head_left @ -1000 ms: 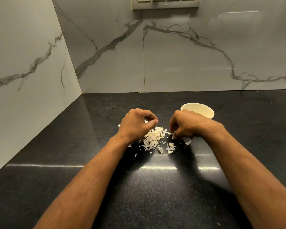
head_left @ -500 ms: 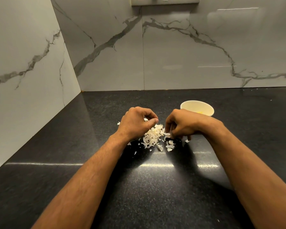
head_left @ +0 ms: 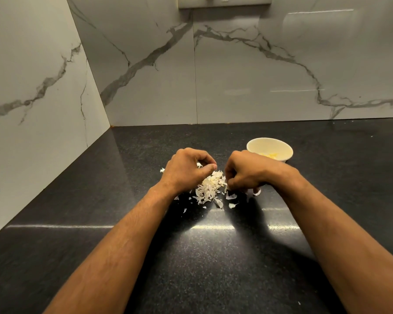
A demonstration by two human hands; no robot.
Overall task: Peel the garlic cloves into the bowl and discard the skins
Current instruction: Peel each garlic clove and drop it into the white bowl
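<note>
- Head view, the setting: a dark speckled table (head_left: 191, 257) runs into a corner of veined marble wall (head_left: 145, 87), with a switch plate (head_left: 224, 2) at the top edge.
- Head view, the task's things: a heap of papery garlic skins (head_left: 208, 189) lies on the table between the two wrists, with loose flakes scattered just in front of it and one off to the left. The cream bowl (head_left: 281, 147) stands just behind the right hand, and pale yellow peeled cloves (head_left: 269, 155) show inside it.
- Head view, the hands: the left hand (head_left: 186, 169) sits over the left part of the heap with fingers curled and thumb meeting the forefinger; whether it pinches a clove or a skin I cannot tell. The right hand (head_left: 245, 175) is knuckles-up, fingers curled down to the table at the heap's right edge; what they hold, if anything, is hidden.
- How far along, as I judge it: well on. Some cloves are peeled and in the bowl, and the size of the heap suggests many are done. No unpeeled clove is plainly visible. The skins are still on the table, so the discarding is not yet done.
- Against the earlier frames: both hands stay in much the same place and curl. The right hand has shifted slightly left, towards the heap, uncovering more of the bowl and the cloves in it. The camera has tipped down a little, so less of the switch plate shows.
</note>
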